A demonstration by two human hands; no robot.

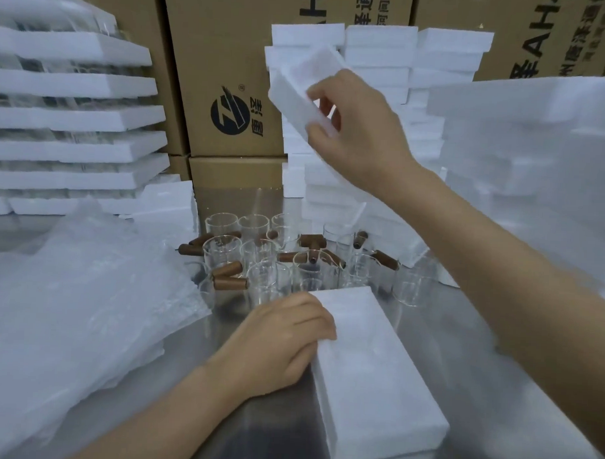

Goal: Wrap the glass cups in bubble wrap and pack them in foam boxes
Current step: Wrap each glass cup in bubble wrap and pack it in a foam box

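Note:
A closed white foam box [371, 372] lies on the steel table in front of me. My left hand [280, 342] grips its near left edge, fingers curled over the top. My right hand [352, 128] is raised at the back and holds a tilted white foam piece [299, 88] between thumb and fingers, in front of a stack of foam boxes [379, 60]. Several glass cups [269, 262] with brown wooden handles stand crowded in the middle of the table behind the box. A pile of bubble wrap sheets [79, 307] lies at the left.
Stacked foam trays [68, 118] with glassware between them rise at the far left. More foam blocks [536, 162] are piled at the right. Brown cardboard cartons [224, 72] form a wall at the back. The steel table [493, 407] shows at the near right.

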